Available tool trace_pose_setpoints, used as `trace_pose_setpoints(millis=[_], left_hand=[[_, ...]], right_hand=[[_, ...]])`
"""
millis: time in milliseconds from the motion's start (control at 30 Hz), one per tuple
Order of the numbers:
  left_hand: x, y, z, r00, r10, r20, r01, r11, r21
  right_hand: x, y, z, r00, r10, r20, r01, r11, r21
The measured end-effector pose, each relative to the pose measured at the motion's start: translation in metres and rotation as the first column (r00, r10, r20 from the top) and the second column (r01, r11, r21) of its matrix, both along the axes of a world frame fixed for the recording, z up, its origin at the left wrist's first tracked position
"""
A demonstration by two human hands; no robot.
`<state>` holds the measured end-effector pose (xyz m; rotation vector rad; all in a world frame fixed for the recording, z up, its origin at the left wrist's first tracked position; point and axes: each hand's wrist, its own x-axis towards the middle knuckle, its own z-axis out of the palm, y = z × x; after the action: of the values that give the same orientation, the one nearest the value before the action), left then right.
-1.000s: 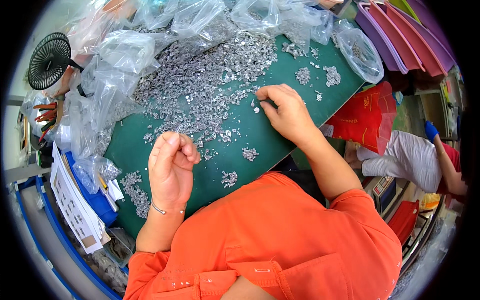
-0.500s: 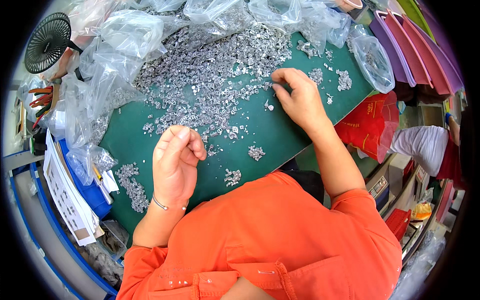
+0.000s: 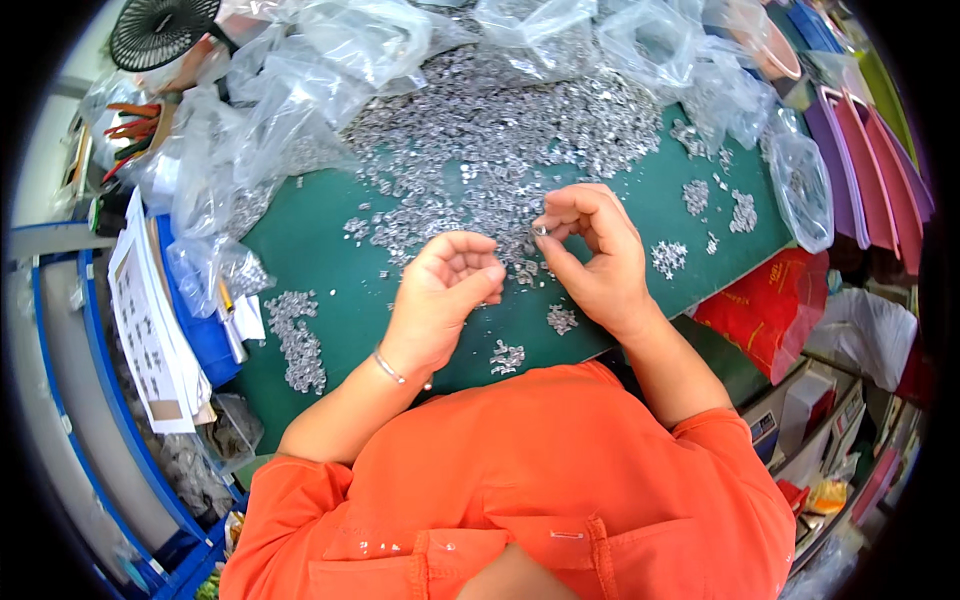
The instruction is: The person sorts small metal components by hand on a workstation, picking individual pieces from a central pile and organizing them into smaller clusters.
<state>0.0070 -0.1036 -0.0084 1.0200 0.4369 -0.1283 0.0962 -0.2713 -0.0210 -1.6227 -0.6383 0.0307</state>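
My right hand (image 3: 598, 255) is closed in a pinch, with a small shiny clear-grey piece (image 3: 541, 231) between thumb and fingertips. To its left, my left hand (image 3: 440, 300) is curled with thumb against fingers; what it holds, if anything, is hidden. The hands face each other a short gap apart, over the near edge of a broad heap of small clear-grey parts (image 3: 510, 130) on a green tabletop (image 3: 400, 345). Just below my right hand lies a small cluster of parts (image 3: 563, 319), with another cluster (image 3: 507, 357) closer to me.
Clear plastic bags (image 3: 370, 45) line the table's far side. A longer pile of parts (image 3: 300, 345) lies at left, beside printed sheets (image 3: 150, 310) and a blue tray (image 3: 205, 335). More clusters (image 3: 668, 258) sit at right. A red bag (image 3: 770, 310) and purple and pink bins (image 3: 865, 170) stand beyond the edge.
My left hand has moved right, toward my right hand. My right hand has come back from the heap and now pinches a small piece. The camera's view has shifted.
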Motion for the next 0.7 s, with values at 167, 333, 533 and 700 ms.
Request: trace_pose_setpoints(millis=[167, 333, 533, 700], left_hand=[[0.001, 0.003, 0.000, 0.996, 0.086, 0.021, -0.086, 0.996, -0.009], [0.000, 0.009, 0.000, 0.987, 0.118, 0.109, -0.118, 0.993, -0.008], [-0.004, 0.004, 0.001, 0.971, 0.180, 0.158, -0.174, 0.983, -0.052], [-0.008, 0.005, 0.004, 0.977, 0.154, 0.150, -0.149, 0.988, -0.042]], right_hand=[[-0.009, 0.018, -0.001, 0.994, 0.107, 0.012, -0.108, 0.993, 0.040], [-0.015, 0.029, 0.002, 0.991, 0.134, -0.015, -0.131, 0.986, 0.098], [-0.019, 0.025, 0.003, 0.996, 0.079, 0.047, -0.083, 0.993, 0.079], [-0.021, 0.029, 0.014, 0.959, 0.027, 0.282, -0.021, 1.000, -0.023]])
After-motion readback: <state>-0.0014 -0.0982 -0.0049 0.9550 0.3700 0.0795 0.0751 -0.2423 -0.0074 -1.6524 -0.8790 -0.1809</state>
